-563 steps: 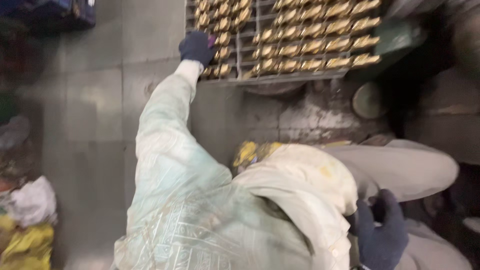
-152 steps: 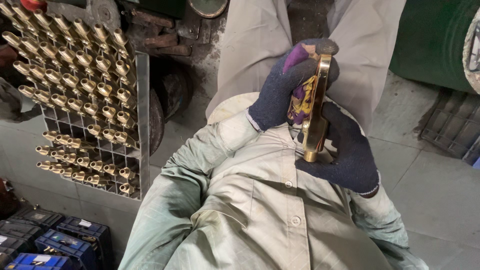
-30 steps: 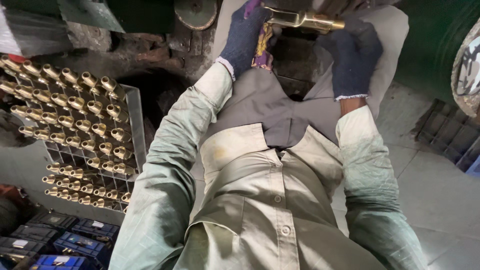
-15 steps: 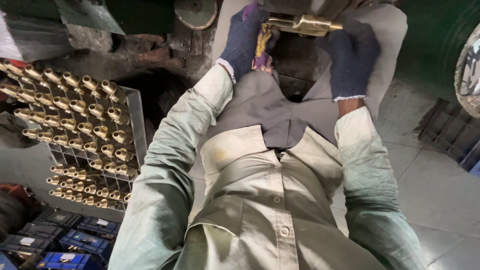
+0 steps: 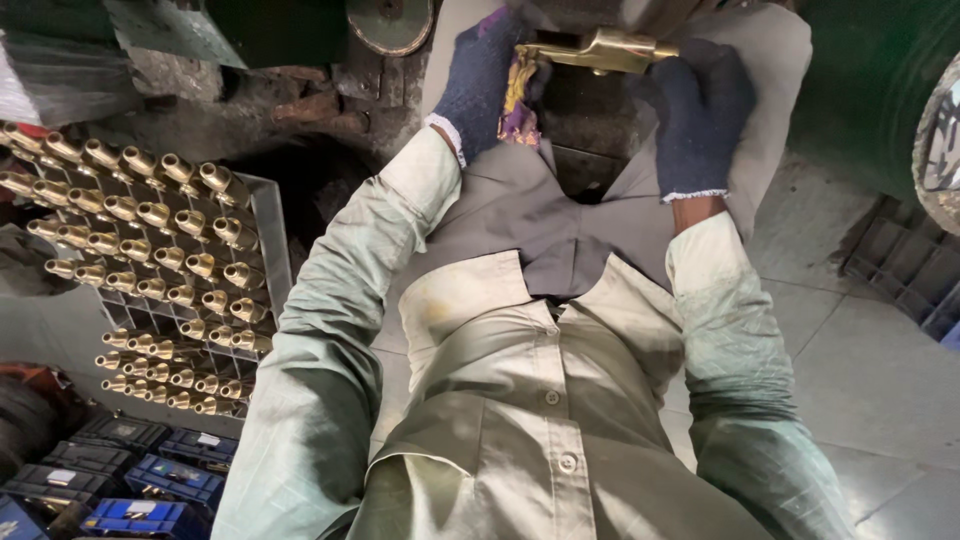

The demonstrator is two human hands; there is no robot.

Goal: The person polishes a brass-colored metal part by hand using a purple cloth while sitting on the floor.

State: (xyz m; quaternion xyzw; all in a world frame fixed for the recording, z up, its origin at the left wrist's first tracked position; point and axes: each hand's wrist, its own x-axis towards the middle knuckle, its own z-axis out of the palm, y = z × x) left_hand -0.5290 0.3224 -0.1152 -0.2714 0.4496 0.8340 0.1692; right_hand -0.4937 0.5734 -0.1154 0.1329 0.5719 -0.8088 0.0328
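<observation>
— Brass fitting (image 5: 600, 50): who is holding it?
— Both gloved hands are closing on it. The left hand (image 5: 480, 85) is gripping one end, with a purple cloth (image 5: 520, 105) under its fingers; the right hand (image 5: 700, 105) is clamping the other end.
— Where is it lying?
— It is lying horizontally between the hands, in front of the person's chest, well apart from the crate of brass parts (image 5: 150, 260).

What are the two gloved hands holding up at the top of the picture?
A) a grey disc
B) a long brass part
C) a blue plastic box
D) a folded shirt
B: the left hand and right hand grip a long brass part between them, level, like those in the rack.
</observation>
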